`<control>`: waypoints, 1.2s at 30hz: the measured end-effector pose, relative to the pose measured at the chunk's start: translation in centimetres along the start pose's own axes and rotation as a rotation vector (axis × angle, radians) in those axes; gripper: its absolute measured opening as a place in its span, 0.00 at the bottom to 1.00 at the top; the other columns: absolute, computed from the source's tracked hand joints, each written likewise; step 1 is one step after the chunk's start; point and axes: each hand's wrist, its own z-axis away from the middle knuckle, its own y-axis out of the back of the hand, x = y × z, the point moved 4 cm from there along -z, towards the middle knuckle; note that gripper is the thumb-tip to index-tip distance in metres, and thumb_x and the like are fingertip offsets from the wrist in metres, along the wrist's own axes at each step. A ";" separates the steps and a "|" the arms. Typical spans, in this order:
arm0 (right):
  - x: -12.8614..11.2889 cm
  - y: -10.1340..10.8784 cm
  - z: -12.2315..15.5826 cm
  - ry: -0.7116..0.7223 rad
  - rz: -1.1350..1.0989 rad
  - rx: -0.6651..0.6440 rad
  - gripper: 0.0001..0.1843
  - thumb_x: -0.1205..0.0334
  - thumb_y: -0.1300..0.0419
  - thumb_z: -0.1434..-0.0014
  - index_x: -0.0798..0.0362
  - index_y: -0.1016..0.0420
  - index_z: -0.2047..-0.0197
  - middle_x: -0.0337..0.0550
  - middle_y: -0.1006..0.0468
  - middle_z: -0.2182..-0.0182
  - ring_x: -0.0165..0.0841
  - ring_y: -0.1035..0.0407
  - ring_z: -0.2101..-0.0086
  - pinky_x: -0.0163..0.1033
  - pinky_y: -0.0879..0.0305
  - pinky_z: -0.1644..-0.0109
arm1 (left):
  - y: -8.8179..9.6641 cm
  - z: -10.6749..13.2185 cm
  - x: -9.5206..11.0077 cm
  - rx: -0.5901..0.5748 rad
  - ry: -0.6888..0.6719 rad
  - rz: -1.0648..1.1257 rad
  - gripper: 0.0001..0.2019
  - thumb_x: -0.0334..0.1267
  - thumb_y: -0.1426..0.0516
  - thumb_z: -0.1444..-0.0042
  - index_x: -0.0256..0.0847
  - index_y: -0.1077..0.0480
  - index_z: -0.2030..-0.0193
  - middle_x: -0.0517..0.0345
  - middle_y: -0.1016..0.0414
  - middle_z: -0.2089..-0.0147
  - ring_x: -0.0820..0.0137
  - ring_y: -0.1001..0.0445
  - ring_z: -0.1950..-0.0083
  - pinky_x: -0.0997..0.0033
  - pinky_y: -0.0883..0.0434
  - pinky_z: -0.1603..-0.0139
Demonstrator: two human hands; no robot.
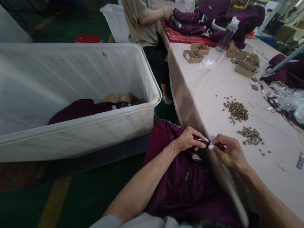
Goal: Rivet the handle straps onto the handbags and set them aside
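Note:
A maroon fabric bag [175, 180] with a zipper lies across my lap, against the table's edge. My left hand [190, 139] pinches a short dark maroon strap [207, 143] above it, and a small brass-coloured metal piece shows by the fingers. From the other side, my right hand [227, 149] is closed on the end of the same strap. White bits show at the fingertips of both hands; what they are is too small to tell. To the right of my right hand, two piles of small brass-coloured metal pieces [236, 111] lie on the table.
A large white bin [92, 130] with maroon and tan fabric stands to my left. Along the pale table [284, 195] are small cardboard boxes [193, 56], a clear bottle [227, 34], plastic bags and a lighter [301, 160]. A co-worker [144, 20] handles maroon bags at the far end.

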 end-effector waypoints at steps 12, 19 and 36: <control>1.4 0.5 0.0 -0.032 -0.200 -0.032 0.09 0.56 0.35 0.37 0.51 0.22 0.66 0.40 0.27 0.71 0.32 0.37 0.72 0.40 0.42 0.68 | -0.3 0.2 -0.5 -0.023 0.013 0.084 0.21 0.38 0.26 0.57 0.27 0.18 0.57 0.51 0.21 0.72 0.77 0.31 0.81 0.78 0.36 0.80; 1.3 0.5 -0.1 -0.003 -0.241 0.008 0.07 0.56 0.34 0.37 0.50 0.21 0.65 0.43 0.24 0.69 0.34 0.35 0.71 0.41 0.40 0.68 | -0.3 -0.4 -1.0 0.003 0.096 0.134 0.23 0.40 0.25 0.61 0.26 0.19 0.60 0.51 0.22 0.74 0.77 0.31 0.82 0.77 0.36 0.81; 1.3 0.3 0.3 0.035 -0.119 -0.029 0.04 0.61 0.35 0.35 0.49 0.18 0.62 0.43 0.26 0.67 0.33 0.31 0.69 0.40 0.37 0.69 | -0.3 -0.7 -1.5 0.012 0.115 0.159 0.22 0.38 0.25 0.61 0.25 0.19 0.61 0.50 0.21 0.74 0.75 0.30 0.82 0.77 0.36 0.82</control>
